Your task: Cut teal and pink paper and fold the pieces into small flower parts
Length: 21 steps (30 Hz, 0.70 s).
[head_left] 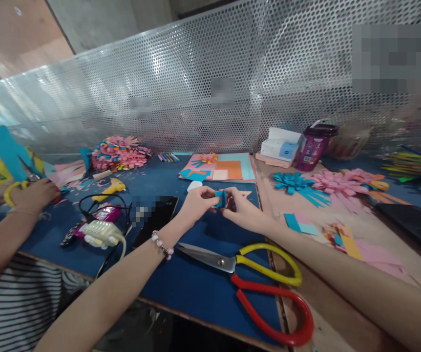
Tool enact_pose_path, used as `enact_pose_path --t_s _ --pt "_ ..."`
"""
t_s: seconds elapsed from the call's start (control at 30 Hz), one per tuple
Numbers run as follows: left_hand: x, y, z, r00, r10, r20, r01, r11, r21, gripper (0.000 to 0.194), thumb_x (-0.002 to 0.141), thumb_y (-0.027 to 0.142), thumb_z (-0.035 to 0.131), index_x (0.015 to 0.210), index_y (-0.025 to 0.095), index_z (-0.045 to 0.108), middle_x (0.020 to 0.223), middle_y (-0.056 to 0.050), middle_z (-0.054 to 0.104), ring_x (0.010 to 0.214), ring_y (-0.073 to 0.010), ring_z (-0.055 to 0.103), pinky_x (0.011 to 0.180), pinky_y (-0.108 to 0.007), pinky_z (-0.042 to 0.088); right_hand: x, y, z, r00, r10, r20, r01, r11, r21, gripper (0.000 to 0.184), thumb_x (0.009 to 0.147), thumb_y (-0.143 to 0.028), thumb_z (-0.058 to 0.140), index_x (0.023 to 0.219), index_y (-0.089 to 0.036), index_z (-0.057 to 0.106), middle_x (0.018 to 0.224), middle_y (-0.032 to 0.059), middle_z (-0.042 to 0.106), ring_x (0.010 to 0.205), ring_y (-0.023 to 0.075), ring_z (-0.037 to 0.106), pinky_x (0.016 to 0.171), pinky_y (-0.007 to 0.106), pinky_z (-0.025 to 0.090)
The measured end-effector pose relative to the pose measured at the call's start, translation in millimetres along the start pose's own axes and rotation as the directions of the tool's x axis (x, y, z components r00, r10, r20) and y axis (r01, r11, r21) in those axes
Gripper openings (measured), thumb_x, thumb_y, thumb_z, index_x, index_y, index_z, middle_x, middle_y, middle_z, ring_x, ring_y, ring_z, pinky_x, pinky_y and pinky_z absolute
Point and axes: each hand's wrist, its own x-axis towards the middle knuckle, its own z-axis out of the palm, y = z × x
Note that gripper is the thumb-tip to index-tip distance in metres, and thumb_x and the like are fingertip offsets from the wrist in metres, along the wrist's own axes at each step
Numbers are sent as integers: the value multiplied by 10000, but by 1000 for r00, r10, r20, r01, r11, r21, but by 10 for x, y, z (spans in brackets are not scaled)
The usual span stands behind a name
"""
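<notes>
Between my two hands is a small rolled or folded strip of blue paper (221, 197), held just above the blue tabletop (196, 293). From the left, my left hand (198, 201) pinches it with thumb and fingers. The fingers of my right hand (242, 210) close on its other side and partly cover it. Below my hands lie large scissors (228, 264), blades apart, with one yellow and one red handle. A white round object (195, 186) sits just behind my left hand.
A co-worker's hands (31, 198) cut blue paper (3, 146) at left. Nearby are a yellow glue gun (111, 188), cables and a phone (155, 220). Paper sheets (230, 168) lie behind; paper flowers (294, 183), a purple cup (313, 149) and a dark phone (411, 227) are at right.
</notes>
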Motion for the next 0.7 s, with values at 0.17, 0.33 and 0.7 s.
enact_pose_path --t_s 0.17,0.33,0.7 --pt "49 -37 -38 997 17 -74 -17 1000 2 190 636 269 642 762 135 595 716 -16 576 611 -122 559 569 -281 521 31 44 -33 990 128 54 -135 978 158 216 782 -196 403 986 -173 473 702 -15 530 532 85 512 449 200 411" --pt "44 -37 -32 1000 6 -15 -7 999 -45 220 689 300 616 837 141 579 748 -20 579 654 -126 572 619 -295 526 54 46 -55 988 142 53 -152 941 302 178 817 -315 438 736 -166 492 586 -28 537 409 62 464 380 184 387" --pt "42 -22 -10 998 28 63 -23 996 -88 185 754 292 556 865 148 591 794 -41 610 656 -122 575 639 -286 519 74 162 -39 982 174 -79 -115 867 484 310 751 -339 580 996 -149 584 610 -1 616 513 119 582 489 247 503"
